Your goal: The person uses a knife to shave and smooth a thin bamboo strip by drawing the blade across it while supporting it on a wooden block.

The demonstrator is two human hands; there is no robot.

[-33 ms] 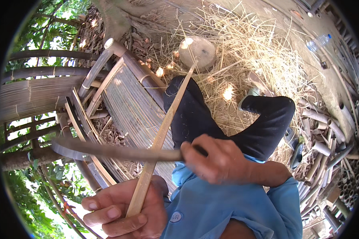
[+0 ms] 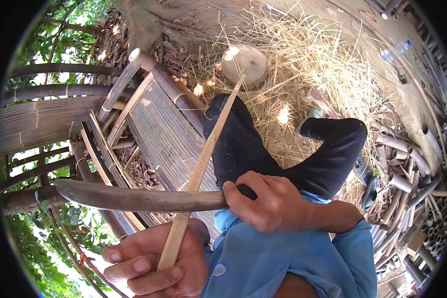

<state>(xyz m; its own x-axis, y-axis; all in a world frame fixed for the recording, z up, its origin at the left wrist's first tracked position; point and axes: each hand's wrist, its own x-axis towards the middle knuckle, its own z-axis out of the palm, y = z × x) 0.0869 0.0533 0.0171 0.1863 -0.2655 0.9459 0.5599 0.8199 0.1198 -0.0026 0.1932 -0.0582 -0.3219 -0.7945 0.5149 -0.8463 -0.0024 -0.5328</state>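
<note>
Left hand at seven o'clock, fingers curled around the lower end of a pale tapered strip, its tip toward twelve o'clock, right hand at five o'clock, fingers wrapped around a long knife, blade pointing to nine o'clock across the strip

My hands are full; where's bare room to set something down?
Bare: slatted bamboo bench, left of your left trouser leg; dirt right of the straw, below the plastic bottle. Crowded: bamboo offcuts at right, and where knife and strip cross.
</note>
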